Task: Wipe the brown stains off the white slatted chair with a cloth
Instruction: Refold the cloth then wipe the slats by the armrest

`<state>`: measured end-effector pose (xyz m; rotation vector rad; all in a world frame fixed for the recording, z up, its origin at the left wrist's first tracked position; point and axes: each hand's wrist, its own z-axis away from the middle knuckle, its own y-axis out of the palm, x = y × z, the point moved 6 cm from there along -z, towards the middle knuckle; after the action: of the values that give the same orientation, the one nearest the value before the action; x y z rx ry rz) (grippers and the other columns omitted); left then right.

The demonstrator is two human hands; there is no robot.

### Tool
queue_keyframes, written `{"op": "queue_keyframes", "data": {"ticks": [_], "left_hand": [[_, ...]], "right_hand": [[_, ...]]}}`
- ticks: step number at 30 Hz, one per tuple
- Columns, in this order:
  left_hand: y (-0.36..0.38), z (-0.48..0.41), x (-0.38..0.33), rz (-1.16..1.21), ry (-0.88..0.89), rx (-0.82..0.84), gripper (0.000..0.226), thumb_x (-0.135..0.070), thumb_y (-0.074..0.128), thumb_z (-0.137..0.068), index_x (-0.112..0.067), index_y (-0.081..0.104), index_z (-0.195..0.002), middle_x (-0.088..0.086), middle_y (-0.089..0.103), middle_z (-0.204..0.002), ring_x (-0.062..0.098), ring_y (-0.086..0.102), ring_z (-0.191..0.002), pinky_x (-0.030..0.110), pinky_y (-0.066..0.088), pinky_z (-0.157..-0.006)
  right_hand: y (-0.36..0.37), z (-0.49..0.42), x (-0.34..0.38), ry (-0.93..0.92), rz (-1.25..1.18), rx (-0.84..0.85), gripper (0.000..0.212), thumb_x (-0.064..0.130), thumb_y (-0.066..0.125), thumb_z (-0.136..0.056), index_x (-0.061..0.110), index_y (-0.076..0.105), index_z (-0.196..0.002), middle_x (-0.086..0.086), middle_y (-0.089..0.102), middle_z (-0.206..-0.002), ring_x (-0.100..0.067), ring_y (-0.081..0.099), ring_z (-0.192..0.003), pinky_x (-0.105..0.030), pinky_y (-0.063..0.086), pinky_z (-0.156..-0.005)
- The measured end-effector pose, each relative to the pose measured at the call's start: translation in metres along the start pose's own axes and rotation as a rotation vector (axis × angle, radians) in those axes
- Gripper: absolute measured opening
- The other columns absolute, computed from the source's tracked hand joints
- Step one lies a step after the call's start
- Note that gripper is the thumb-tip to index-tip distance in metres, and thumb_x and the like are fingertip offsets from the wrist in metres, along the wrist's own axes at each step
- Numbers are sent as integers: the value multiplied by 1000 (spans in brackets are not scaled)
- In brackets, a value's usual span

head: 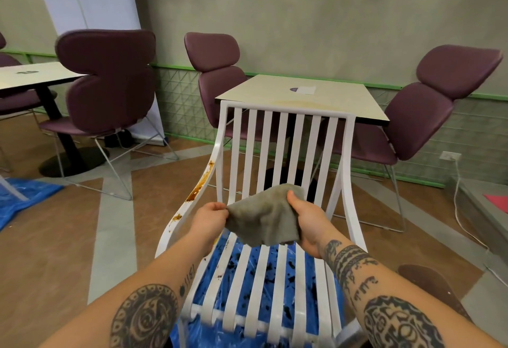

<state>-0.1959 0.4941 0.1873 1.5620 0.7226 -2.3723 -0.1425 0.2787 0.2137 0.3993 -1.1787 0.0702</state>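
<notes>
Little could be read. On the forearm behind the left hand (210, 218) ran a short tattooed row of dark strokes (189, 279), perhaps the digits 1181. A line of tattooed script (362, 283) on the forearm behind the right hand (308, 218) was not legible. The white label (303, 90) on the near table (343, 105) bore a purple mark, its print too small to make out.
</notes>
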Motion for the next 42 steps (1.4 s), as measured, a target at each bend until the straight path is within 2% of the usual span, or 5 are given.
{"op": "queue_keyframes", "data": {"ticks": [4, 12, 20, 24, 42], "left_hand": [[16, 7, 17, 68, -104, -44, 27, -17, 57, -97, -17, 58, -124, 10, 61, -113, 31, 58, -100, 44, 51, -87], [75, 33, 37, 712, -399, 575, 83, -76, 46, -88, -6, 66, -126, 23, 68, -124, 42, 64, -117, 60, 46, -105], [76, 23, 44, 469, -231, 270, 26, -34, 59, -100, -19, 66, -118, 9, 77, -106, 31, 73, -98, 52, 60, -87], [78, 20, 46, 418, -157, 177, 18, -37, 59, -100, -25, 66, -111, 8, 71, -108, 31, 69, -99, 49, 61, -83], [75, -34, 72, 397, -119, 86, 22, -46, 63, -95, -31, 65, -111, -2, 68, -111, 18, 64, -102, 36, 57, -78]], "right_hand": [[16, -6, 2, 36, -10, -39, 48, 46, 52, -101, 8, 57, -130, -14, 72, -112, -33, 69, -103, -50, 57, -92], [20, -7, -22, 236, -1, 53, 48, 45, 45, -104, 7, 61, -129, -19, 73, -115, -37, 68, -109, -51, 54, -98], [-33, -19, -34, 7, 723, -243, 26, 38, 67, -93, 14, 62, -102, -11, 69, -106, -26, 66, -90, -45, 60, -81], [-33, -18, -40, -205, 864, -257, 43, 38, 65, -95, 23, 54, -133, -1, 53, -131, -20, 57, -110, -32, 50, -92], [9, -67, -107, 172, 163, -38, 25, 31, 59, -101, 11, 70, -108, -11, 78, -98, -31, 74, -95, -46, 62, -78]]}}
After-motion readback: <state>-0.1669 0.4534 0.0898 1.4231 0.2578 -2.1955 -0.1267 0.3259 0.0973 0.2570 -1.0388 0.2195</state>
